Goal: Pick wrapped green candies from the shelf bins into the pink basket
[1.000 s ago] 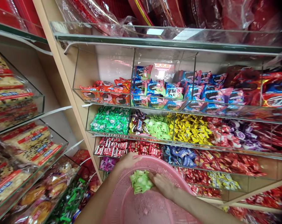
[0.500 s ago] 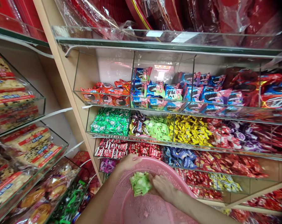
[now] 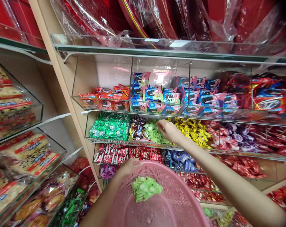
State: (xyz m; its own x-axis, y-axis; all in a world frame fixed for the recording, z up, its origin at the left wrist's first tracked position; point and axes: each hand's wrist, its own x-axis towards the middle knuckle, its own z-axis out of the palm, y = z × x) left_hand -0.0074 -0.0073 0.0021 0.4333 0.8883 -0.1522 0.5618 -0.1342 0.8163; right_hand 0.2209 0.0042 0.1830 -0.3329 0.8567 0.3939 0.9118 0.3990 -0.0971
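Observation:
My left hand [image 3: 130, 167] grips the far rim of a pink perforated plastic basket [image 3: 184, 186], which is tilted toward me. Inside it lies a cluster of light green wrapped candies [image 3: 146, 188]. My right hand [image 3: 169, 130] reaches over a glass shelf bin of matching light green candies [image 3: 153, 130]. Its fingers are curled down at the candies, and whatever they hold is hidden. Just left of that bin's green candies sit brown Snickers packets [image 3: 138, 130]. Yellow wrapped candies [image 3: 195, 130] lie to the right of the hand.
Glass-fronted shelves [image 3: 109, 142] rise ahead, with blue cookie packs [image 3: 154, 93] one tier above my right hand. Dark green wrapped candies [image 3: 109, 126] fill the bin at left. A wooden upright [image 3: 60, 82] divides these from packed pastries [image 3: 31, 154]. Red plastic-wrapped items [image 3: 157, 19] hang overhead.
My right hand has left the candies in the basket and moved up to the shelf bin. The green cluster in the basket now lies spread wider. My left hand keeps its grip on the rim.

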